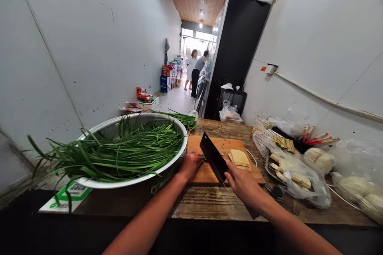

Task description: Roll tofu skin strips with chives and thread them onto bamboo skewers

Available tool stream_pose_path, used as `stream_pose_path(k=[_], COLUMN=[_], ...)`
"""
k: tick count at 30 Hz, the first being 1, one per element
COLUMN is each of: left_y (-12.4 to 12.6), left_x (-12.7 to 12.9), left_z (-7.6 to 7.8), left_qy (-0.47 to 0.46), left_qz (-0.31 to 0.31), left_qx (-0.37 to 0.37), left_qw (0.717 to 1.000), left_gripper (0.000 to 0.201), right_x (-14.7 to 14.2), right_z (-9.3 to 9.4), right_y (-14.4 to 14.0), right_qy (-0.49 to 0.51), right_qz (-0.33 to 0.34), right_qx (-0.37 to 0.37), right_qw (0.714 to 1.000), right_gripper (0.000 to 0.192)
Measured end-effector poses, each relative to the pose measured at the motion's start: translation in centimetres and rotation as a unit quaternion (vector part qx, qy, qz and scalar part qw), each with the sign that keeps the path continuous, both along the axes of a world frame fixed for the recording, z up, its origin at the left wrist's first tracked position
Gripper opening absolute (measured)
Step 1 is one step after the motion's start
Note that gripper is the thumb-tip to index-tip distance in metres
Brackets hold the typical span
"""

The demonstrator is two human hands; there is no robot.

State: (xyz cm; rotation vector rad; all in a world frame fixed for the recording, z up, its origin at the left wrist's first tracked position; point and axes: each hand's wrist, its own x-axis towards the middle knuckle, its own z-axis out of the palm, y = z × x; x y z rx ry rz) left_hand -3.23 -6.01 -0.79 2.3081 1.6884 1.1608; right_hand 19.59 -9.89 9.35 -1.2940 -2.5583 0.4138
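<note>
My left hand (191,166) is closed at the left side of the wooden cutting board (195,143). A little green of garlic chives (204,158) shows at its fingertips, mostly hidden behind the blade. In my right hand (243,181) is a dark cleaver (213,157), tilted, its broad blade over the middle of the board close to my left fingers. A small stack of pale yellow tofu sheets (239,159) lies on the board just beyond my right hand. Left of the board stands a large metal basin (185,143) heaped with long garlic chives (131,151), some hanging over its rim.
More chives (182,118) lie behind the basin. On the right are a tray of skewered food (295,175) partly under plastic, and several plastic bags (359,191). A green-and-white QR card (67,197) lies below the basin. Two people (197,69) stand near the far doorway.
</note>
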Motion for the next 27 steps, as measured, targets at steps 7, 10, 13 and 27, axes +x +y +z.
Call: stream_pose_path(k=[7, 10, 13, 27], left_y=[0.2, 0.0, -0.2, 0.5], left_x=[0.0, 0.1, 0.1, 0.1], left_z=[-0.1, 0.0, 0.2, -0.8], left_qy=[-0.006, -0.021, -0.035, -0.036], left_qz=[0.001, 0.003, 0.006, 0.005], left_qx=[-0.02, -0.025, -0.029, -0.027], left_qw=[1.0, 0.999, 0.999, 0.999], left_gripper=[0.019, 0.018, 0.019, 0.02], right_x=[-0.5, -0.6, -0.6, -0.9], right_z=[0.6, 0.9, 0.9, 1.3], right_y=[-0.9, -0.8, -0.7, -0.6], right_qy=[-0.041, -0.067, -0.075, -0.092], right_qz=[-0.017, -0.024, -0.027, -0.039], right_qx=[0.012, 0.011, 0.013, 0.003], right_qw=[0.999, 0.997, 0.997, 0.995], right_gripper=[0.047, 0.047, 0.047, 0.047])
